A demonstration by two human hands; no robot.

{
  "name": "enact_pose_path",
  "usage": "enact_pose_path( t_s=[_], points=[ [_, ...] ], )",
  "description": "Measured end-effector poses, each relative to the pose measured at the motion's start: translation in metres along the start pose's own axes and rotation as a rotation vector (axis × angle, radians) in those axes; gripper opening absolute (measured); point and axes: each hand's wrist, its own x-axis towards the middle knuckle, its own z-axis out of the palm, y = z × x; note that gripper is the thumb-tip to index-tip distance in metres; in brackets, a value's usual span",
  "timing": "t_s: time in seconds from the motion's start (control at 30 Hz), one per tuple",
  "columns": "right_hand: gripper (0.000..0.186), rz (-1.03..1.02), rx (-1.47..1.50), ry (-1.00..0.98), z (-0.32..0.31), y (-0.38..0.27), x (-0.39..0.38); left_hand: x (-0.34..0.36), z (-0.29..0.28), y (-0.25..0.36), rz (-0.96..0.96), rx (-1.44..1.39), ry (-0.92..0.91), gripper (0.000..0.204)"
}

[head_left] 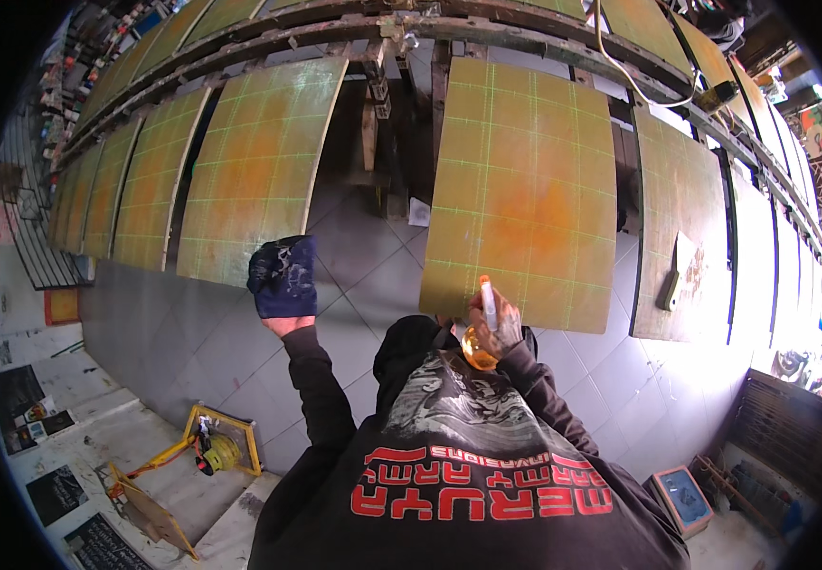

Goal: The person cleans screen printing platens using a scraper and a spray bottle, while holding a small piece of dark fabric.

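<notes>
My left hand [288, 326] holds a dark blue, white-stained cloth [283, 275]. The cloth hides its fingers, and it lies at the near right corner of a yellow-green board [254, 171] marked with green grid lines. My right hand [503, 332] is closed around a bottle [476, 351] of amber liquid. The bottle's pale neck and orange tip point up over the near edge of another gridded board [525, 180], which has an orange tint in its middle. On the board to the right [677, 218] lies a scraper [677, 275] with a pale blade and dark handle.
More gridded boards [159, 176] stand in a row to the left. A dark rail [287, 21] runs behind them, and a white cable [610, 57] hangs over it at right. Grey floor tiles [363, 256] show between boards. A yellow-framed tool [224, 446] sits lower left.
</notes>
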Motion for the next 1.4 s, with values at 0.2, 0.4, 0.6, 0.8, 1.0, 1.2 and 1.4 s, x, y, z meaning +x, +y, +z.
enact_pose_path(
  t_s=[0.2, 0.4, 0.6, 0.8, 1.0, 1.2, 1.4],
  points=[
    [0.011, -0.065, -0.34, -0.016, -0.046, -0.053, 0.031, 0.015, 0.01, 0.034, 0.015, 0.118, 0.031, 0.045],
    [0.016, 0.004, -0.036, 0.096, -0.03, -0.062, 0.065, 0.047, -0.038, 0.042, 0.106, 0.098, -0.005, 0.044],
    [0.015, 0.094, -0.122, 0.031, -0.006, -0.042, 0.063, 0.051, -0.039, 0.03, 0.213, 0.364, 0.028, 0.043],
    [0.023, 0.104, -0.001, 0.199, -0.015, -0.037, 0.063, 0.044, -0.015, 0.029, 0.078, 0.129, 0.014, 0.043],
    [0.011, 0.219, -0.047, 0.092, -0.023, -0.027, 0.067, 0.044, -0.029, 0.03, 0.172, 0.22, 0.013, 0.041],
    [0.013, 0.117, 0.129, 0.311, -0.026, -0.018, 0.064, 0.05, -0.042, 0.032, 0.138, 0.132, 0.044, 0.043],
    [0.016, 0.255, -0.212, 0.32, -0.067, 0.033, 0.042, 0.049, -0.056, 0.034, 0.141, 0.109, 0.017, 0.043]
  ],
)
